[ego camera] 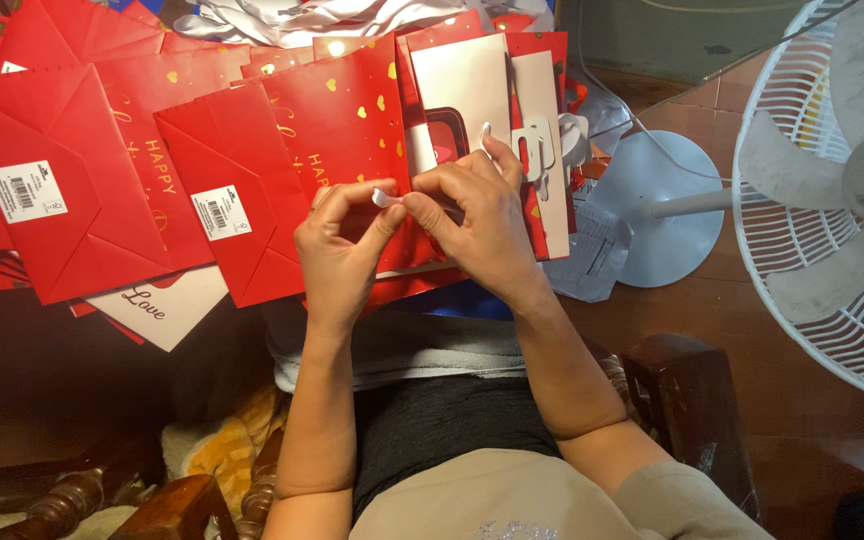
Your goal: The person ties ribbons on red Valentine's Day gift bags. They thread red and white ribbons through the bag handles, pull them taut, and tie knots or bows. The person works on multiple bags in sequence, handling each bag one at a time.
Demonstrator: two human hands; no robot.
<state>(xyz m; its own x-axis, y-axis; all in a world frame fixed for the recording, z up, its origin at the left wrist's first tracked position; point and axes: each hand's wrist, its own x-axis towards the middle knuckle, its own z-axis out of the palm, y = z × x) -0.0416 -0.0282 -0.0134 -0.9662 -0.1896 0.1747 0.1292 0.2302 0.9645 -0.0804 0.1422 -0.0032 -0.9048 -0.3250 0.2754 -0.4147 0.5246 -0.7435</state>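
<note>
A white pedestal fan (832, 190) fills the right edge of your view, its round base (657, 205) resting on the brown tiled floor (752, 330). Across the left and centre spreads a heap of flattened red gift bags (82, 170) printed with small gold hearts, two of them showing white barcode stickers. A white card with cursive lettering (157, 305) pokes out below the heap. At the top edge lies a bundle of silvery ribbon (292, 15).

Directly under your hands sits one folded red gift bag (337, 110), its white inner flap (462, 85) turned up, with a white gift tag (535, 145) just beside your right fingertips.

Your forearms come up from the bottom of the view and converge over that bag, elbows apart, wrists nearly meeting. Your right hand (477, 215) is curled, thumb and forefinger pressed together on a small white ribbon end (385, 197), while one finger stretches up toward the bag's flap. Your left hand (342, 245) faces it, fingers bent inward, thumb and forefinger closed on the same white piece from the other side. The two pinches touch, so the ribbon end sits held between both hands, just above the red bag's lower edge. Whether that piece is tied to the bag cannot be told.
</note>
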